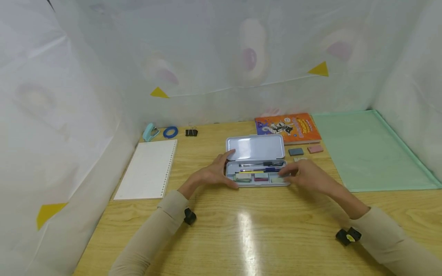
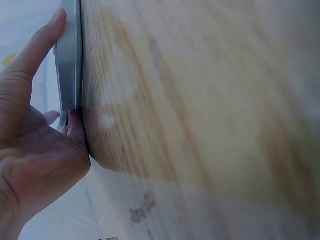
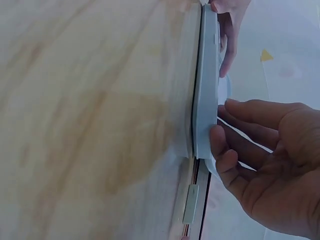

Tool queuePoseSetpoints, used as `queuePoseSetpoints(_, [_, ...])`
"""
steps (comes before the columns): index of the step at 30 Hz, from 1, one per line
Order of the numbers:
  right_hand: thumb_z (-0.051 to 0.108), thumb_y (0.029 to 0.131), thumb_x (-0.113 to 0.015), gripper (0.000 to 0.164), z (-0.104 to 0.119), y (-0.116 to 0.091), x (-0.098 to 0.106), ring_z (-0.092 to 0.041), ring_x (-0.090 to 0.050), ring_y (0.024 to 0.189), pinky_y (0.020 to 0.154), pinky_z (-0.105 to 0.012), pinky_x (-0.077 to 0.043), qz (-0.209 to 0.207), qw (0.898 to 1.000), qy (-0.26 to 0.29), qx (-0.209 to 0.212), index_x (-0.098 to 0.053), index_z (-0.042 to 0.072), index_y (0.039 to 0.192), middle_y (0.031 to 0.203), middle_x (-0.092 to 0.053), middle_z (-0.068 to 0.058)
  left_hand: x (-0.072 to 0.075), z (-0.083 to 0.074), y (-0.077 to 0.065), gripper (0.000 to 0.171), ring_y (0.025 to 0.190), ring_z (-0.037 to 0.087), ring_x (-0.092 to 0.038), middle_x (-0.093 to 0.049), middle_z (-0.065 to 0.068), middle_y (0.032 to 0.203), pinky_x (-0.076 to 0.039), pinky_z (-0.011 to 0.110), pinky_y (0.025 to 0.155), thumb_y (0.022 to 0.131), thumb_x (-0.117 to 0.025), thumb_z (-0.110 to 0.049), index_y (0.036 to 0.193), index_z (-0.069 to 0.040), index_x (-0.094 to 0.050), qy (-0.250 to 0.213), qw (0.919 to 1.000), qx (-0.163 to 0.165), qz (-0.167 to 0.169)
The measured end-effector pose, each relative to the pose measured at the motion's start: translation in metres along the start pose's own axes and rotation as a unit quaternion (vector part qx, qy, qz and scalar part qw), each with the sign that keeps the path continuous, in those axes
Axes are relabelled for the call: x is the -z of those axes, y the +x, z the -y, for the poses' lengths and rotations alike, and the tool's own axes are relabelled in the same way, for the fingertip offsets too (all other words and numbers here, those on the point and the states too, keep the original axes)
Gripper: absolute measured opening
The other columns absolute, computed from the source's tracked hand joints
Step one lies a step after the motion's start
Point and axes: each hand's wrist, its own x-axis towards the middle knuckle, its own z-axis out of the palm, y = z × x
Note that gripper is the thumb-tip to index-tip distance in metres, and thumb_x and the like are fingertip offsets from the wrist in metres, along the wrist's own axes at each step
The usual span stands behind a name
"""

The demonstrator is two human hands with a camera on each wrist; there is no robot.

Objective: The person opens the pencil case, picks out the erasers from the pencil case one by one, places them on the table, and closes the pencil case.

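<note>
A pale blue pencil case lies on the wooden table with its lid swung back. Inside are pens, a yellow pencil and several small erasers. My left hand holds the case's left end, thumb along the front wall and index finger up at the lid. At the right end, my right hand has its fingertips over the right compartment, near a pale eraser. In the right wrist view, those fingers bend over the case's rim; I cannot tell whether they pinch anything.
A blue-grey eraser, a pink eraser and an orange book lie behind the right hand. A green mat covers the right side. Leftward are a notebook, teal stapler, blue tape roll and binder clip.
</note>
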Motion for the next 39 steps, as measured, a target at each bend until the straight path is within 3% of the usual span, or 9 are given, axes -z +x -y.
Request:
queuePoseSetpoints(4, [0.005, 0.095, -0.073, 0.017, 0.001, 0.002, -0.004, -0.013, -0.067, 0.091, 0.076, -0.025, -0.055, 0.008, 1.0, 0.0, -0.006, -0.08, 0.006, 0.111, 0.106, -0.078, -0.004, 0.001, -0.001, 0.0, 0.13, 0.15, 0.028, -0.026, -0.019, 0.013, 0.168, -0.023, 0.05, 0.125, 0.074, -0.093, -0.047, 0.167, -0.036, -0.002, -0.003, 1.0, -0.001, 0.002])
queuePoseSetpoints(17, [0.0, 0.092, -0.075, 0.015, 0.005, 0.006, -0.014, -0.013, -0.061, 0.084, 0.071, -0.027, -0.052, -0.03, 0.999, -0.014, -0.004, -0.08, 0.008, 0.104, 0.102, -0.076, -0.004, 0.0, 0.001, 0.0, 0.13, 0.151, 0.026, -0.025, -0.017, 0.01, 0.168, -0.022, 0.05, 0.125, 0.074, -0.093, -0.049, 0.167, -0.037, -0.002, -0.008, 1.0, 0.005, 0.003])
queuePoseSetpoints(27, [-0.001, 0.094, -0.07, 0.014, 0.005, 0.002, -0.007, -0.017, -0.062, 0.093, 0.08, -0.033, -0.054, -0.049, 0.999, 0.019, 0.008, -0.074, 0.008, 0.104, 0.101, -0.07, -0.002, 0.0, 0.002, 0.002, 0.131, 0.15, 0.027, -0.026, -0.017, 0.011, 0.168, -0.024, 0.05, 0.124, 0.074, -0.093, -0.05, 0.167, -0.038, -0.001, -0.001, 1.0, 0.008, 0.004])
queuePoseSetpoints(32, [-0.002, 0.097, -0.067, 0.015, -0.003, -0.001, 0.0, -0.017, -0.065, 0.093, 0.08, -0.029, -0.056, -0.057, 0.997, 0.041, 0.015, -0.073, 0.01, 0.104, 0.106, -0.071, -0.003, -0.001, 0.003, 0.002, 0.131, 0.151, 0.027, -0.025, -0.016, 0.01, 0.169, -0.023, 0.05, 0.125, 0.074, -0.093, -0.05, 0.167, -0.038, -0.001, -0.001, 1.0, 0.009, 0.003])
queuePoseSetpoints(39, [0.01, 0.103, -0.066, 0.014, -0.018, -0.01, 0.015, -0.021, -0.072, 0.095, 0.079, -0.026, -0.057, -0.075, 0.99, 0.112, -0.033, -0.074, 0.005, 0.113, 0.115, -0.07, -0.013, -0.001, 0.002, 0.002, 0.131, 0.151, 0.027, -0.025, -0.016, 0.011, 0.169, -0.022, 0.051, 0.125, 0.074, -0.092, -0.05, 0.167, -0.038, -0.001, -0.002, 1.0, 0.008, 0.003])
